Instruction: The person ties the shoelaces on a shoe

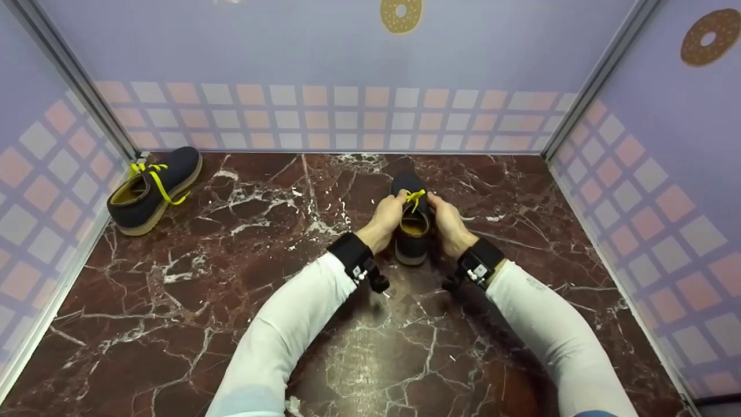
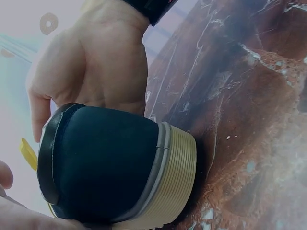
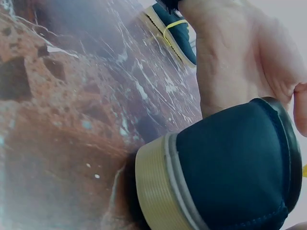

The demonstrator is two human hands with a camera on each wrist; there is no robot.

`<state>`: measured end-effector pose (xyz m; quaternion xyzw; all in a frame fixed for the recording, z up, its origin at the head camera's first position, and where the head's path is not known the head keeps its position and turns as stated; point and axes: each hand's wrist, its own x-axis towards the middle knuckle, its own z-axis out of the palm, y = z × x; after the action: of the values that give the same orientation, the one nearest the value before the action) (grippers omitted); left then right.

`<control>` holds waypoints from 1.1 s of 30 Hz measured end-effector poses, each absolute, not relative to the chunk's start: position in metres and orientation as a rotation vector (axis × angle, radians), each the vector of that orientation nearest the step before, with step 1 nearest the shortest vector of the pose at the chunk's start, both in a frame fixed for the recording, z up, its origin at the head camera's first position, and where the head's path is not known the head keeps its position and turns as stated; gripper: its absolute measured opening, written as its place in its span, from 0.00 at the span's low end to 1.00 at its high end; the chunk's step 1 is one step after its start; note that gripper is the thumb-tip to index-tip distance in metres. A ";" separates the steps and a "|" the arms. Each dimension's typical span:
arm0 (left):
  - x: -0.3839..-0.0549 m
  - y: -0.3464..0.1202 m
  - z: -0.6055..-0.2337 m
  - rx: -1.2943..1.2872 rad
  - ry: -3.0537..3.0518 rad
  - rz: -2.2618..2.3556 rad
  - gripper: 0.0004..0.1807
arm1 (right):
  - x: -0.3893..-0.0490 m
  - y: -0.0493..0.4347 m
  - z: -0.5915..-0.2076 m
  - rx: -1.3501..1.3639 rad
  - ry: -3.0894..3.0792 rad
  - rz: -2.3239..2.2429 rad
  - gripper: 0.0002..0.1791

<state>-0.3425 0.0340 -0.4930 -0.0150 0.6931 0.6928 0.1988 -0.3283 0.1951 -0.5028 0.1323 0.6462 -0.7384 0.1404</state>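
A dark navy shoe (image 1: 411, 248) with a yellow lace (image 1: 414, 198) tied in a bow stands on the marble-patterned surface, its toe pointing away from me. My left hand (image 1: 384, 223) grips its left side, with the thumb beside the bow. On the opposite side, my right hand (image 1: 453, 227) holds the shoe with its thumb up near the lace. Both wrist views show the heel (image 2: 105, 158) close up, with its ribbed cream sole (image 3: 160, 184) down at the surface. The far fingers of both hands are hidden behind the shoe.
A matching shoe (image 1: 136, 205) sits at the back left corner, its yellow lace (image 1: 168, 188) hanging loosely down one side. Lilac panels with a checked band (image 1: 346, 120) enclose the dark red marbled surface (image 1: 243, 266) at the back, left and right.
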 end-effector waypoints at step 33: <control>-0.382 -0.173 -0.487 -0.108 2.699 1.381 0.49 | -0.330 0.212 -0.508 0.284 1.902 -2.113 0.41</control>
<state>-0.3822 -0.1732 -0.4870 -0.0355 0.8885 0.4544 0.0539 -0.3303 0.2115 -0.5082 0.0985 0.6591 -0.7320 0.1418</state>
